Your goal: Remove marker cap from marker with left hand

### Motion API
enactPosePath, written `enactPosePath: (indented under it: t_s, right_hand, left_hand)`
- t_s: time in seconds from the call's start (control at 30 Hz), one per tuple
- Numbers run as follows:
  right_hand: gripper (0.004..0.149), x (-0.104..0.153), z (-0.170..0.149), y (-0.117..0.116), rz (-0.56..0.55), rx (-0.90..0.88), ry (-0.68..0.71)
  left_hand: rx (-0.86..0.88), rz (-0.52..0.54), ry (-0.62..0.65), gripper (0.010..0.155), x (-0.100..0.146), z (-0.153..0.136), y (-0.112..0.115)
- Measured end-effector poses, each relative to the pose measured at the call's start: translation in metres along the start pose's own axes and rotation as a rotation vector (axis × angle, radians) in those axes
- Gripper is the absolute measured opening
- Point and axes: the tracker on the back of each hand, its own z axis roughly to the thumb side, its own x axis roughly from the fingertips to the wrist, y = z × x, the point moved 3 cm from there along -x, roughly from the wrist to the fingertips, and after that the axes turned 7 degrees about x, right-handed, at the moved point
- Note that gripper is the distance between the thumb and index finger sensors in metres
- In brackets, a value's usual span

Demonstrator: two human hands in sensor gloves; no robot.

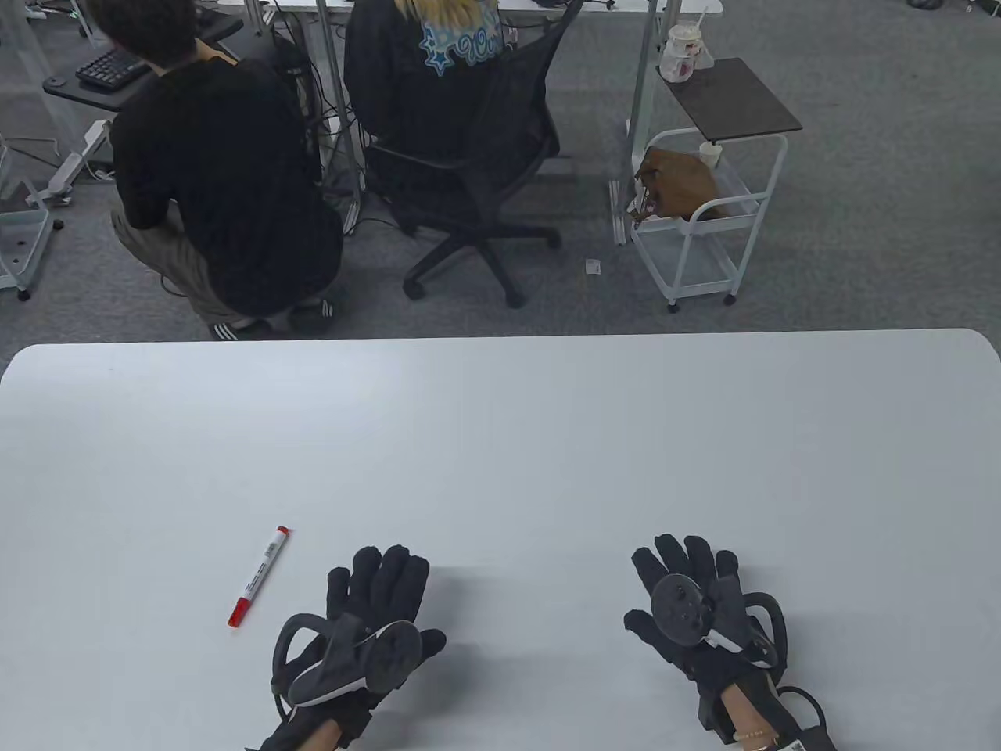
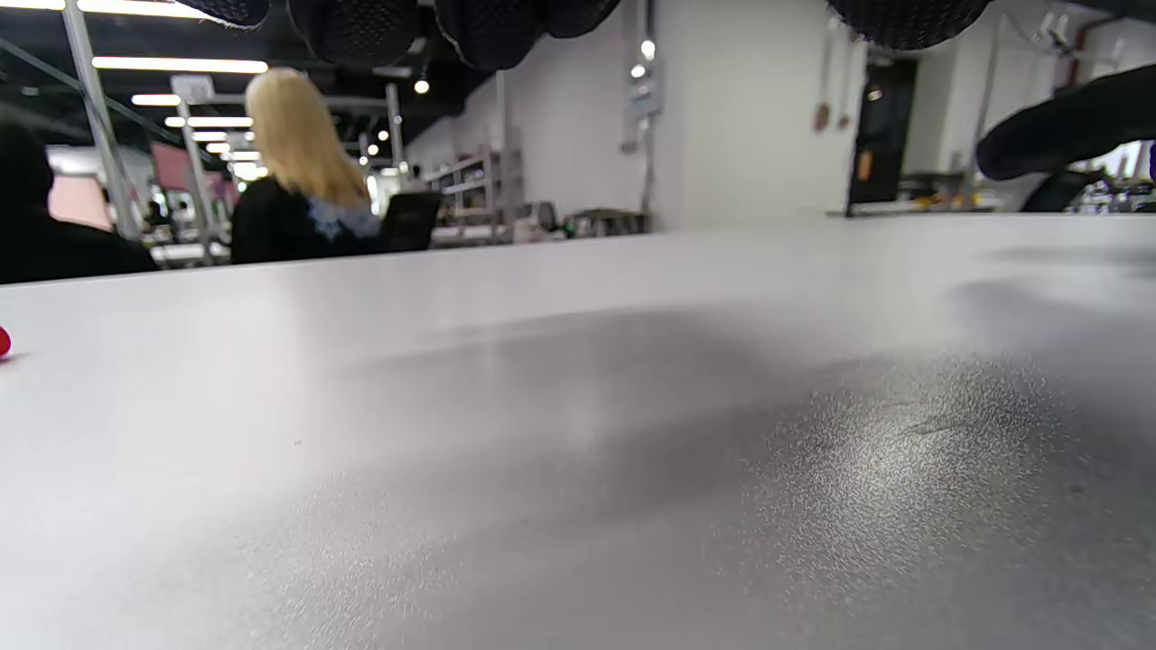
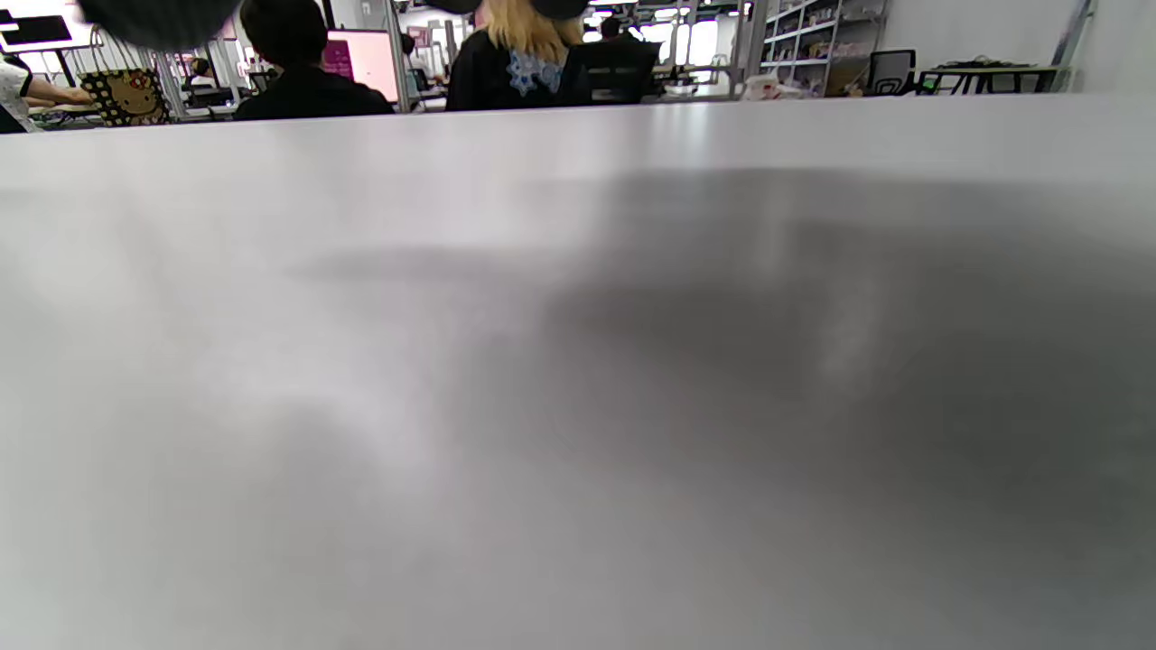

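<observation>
- Table view: the marker (image 1: 260, 576) lies on the white desk (image 1: 500, 438) in the lower left of the frame, slanted, with its red cap (image 1: 239, 611) at the lower end and a small red tip at the upper end. The cap is on the marker.
- The left hand (image 1: 367, 618) lies flat at the bottom, just right of the marker and apart from it, fingers stretched out and holding nothing.
- The right hand (image 1: 696, 606) lies flat in the lower right, well apart from the marker, fingers spread wide and holding nothing.
- Beyond the desk, upper right, a white wire cart (image 1: 708, 211) holds a brown bag (image 1: 679, 186) in its basket, and a cup (image 1: 682, 53) stands on its dark top.
- Left wrist view: fingertips (image 2: 361, 27) hang along the top edge above the desk; a bit of red (image 2: 4, 343) shows at the far left edge.
- Right wrist view: mostly bare desk (image 3: 578, 361), with dark fingertips (image 3: 158, 20) at the top left edge.
</observation>
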Motion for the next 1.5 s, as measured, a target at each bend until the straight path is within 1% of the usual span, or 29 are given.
enactPosePath:
  t_s: [0.5,0.73,0.83,0.9,0.97,1.0,1.03,1.1,1.17,1.23,1.3,1.33,1.37,1.4,1.47,1.5]
  right_hand:
    - [0.078,0.001,0.003,0.000,-0.003,-0.004,0.018]
    - [0.078,0.001,0.006,-0.001,0.008,-0.003,0.025]
    - [0.078,0.001,0.007,0.000,0.010,-0.004,0.026]
    - [0.078,0.001,0.007,0.000,0.007,-0.009,0.026]
    - [0.078,0.001,0.008,-0.001,0.003,-0.009,0.024]
    - [0.077,0.001,0.008,-0.001,0.001,-0.005,0.024]
    - [0.077,0.001,0.009,-0.001,0.006,-0.002,0.026]
    - [0.077,0.001,0.010,-0.001,0.006,-0.003,0.030]
    - [0.077,0.001,0.012,-0.001,-0.001,0.005,0.030]
    - [0.077,0.001,0.013,-0.001,-0.002,0.007,0.032]
    - [0.077,0.001,0.014,-0.001,0.000,0.002,0.037]
    - [0.077,0.001,0.014,-0.001,0.001,0.001,0.038]
    - [0.077,0.001,0.014,-0.002,0.003,0.000,0.038]
    - [0.077,0.001,0.014,-0.002,0.006,0.001,0.039]
    - [0.077,0.002,0.015,-0.002,0.012,-0.002,0.042]
    - [0.077,0.002,0.015,-0.002,0.013,-0.005,0.043]
  left_hand:
    - [-0.002,-0.010,-0.018,0.088,0.000,-0.004,-0.001]
    - [-0.008,-0.041,-0.014,0.088,-0.001,-0.005,0.002]
    - [-0.011,-0.025,-0.043,0.088,0.000,-0.011,-0.003]
    - [-0.027,0.024,-0.128,0.088,0.005,-0.027,-0.012]
    - [-0.046,0.076,-0.250,0.087,0.011,-0.052,-0.021]
    - [-0.047,0.107,-0.354,0.087,0.017,-0.074,-0.026]
    - [-0.034,0.114,-0.444,0.087,0.023,-0.094,-0.027]
    - [0.003,0.101,-0.580,0.087,0.034,-0.124,-0.025]
    - [0.099,0.087,-0.728,0.087,0.048,-0.154,-0.019]
    - [0.193,0.054,-0.771,0.087,0.053,-0.169,-0.011]
    - [0.231,-0.021,-0.899,0.084,0.053,-0.180,0.001]
    - [0.234,-0.070,-0.932,0.084,0.052,-0.182,0.006]
    - [0.219,-0.154,-0.934,0.084,0.049,-0.183,0.014]
    - [0.189,-0.192,-0.917,0.083,0.045,-0.184,0.020]
    - [0.158,-0.205,-0.915,0.080,0.037,-0.185,0.030]
    - [0.156,-0.206,-0.913,0.075,0.035,-0.185,0.031]
